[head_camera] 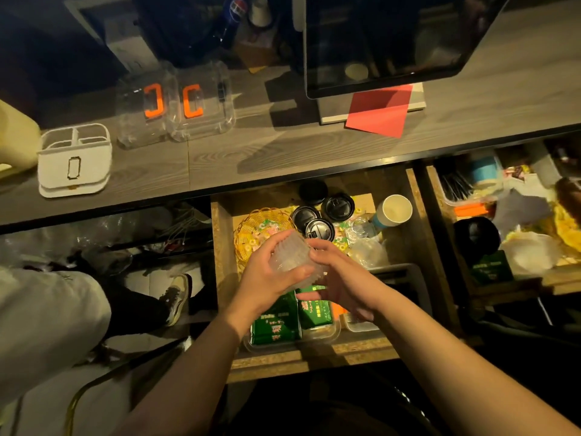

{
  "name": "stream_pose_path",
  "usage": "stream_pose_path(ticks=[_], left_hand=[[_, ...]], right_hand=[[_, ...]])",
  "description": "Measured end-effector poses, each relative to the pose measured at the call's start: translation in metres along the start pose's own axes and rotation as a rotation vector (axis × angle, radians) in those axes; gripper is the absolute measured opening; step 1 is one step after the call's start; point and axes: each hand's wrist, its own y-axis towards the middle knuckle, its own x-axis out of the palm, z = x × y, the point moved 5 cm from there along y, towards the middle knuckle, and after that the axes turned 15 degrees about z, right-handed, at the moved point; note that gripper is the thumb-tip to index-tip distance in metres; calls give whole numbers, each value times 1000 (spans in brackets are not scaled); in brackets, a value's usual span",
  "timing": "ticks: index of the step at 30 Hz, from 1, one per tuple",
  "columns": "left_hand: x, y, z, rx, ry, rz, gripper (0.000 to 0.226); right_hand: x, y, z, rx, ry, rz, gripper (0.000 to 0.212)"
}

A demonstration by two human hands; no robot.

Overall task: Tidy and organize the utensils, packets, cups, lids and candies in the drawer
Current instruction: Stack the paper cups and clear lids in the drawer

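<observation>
Both bare forearms extended forward, left hand (267, 272) fingers curled, right hand (338, 278) fingers curled opposite

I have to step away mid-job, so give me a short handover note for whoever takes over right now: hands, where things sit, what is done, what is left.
Left hand grips a stack of clear ribbed cups over the open drawer; right hand steadies it, fingers curled round its side.
Done: green packets lie together in a clear tray at the drawer's front.
Left: black lids are loose at the back, candies are scattered outside the yellow basket, and a paper cup lies on its side. The stack needs a spot.
</observation>
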Motion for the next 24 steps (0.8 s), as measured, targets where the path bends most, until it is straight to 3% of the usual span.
stream_pose_path(ticks=[5,8,12,15,18,24], left_hand=[[34,12,-9,10,314,-144,90],[58,18,-14,-102,206,-207,81],[103,27,-20,-232,150,-98,53],[142,44,-37,-261,258,-77,57],[182,58,-52,-305,190,-103,41],[238,78,-73,-352,116,-143,29]], right_hand=[[-42,8,3,-166,-59,213,68],[-70,10,5,-318,-198,365,75],[-104,11,5,-471,-308,486,77],[-138,19,8,-471,-388,572,88],[-177,30,9,-466,-470,694,93],[-231,56,10,-414,-566,936,85]])
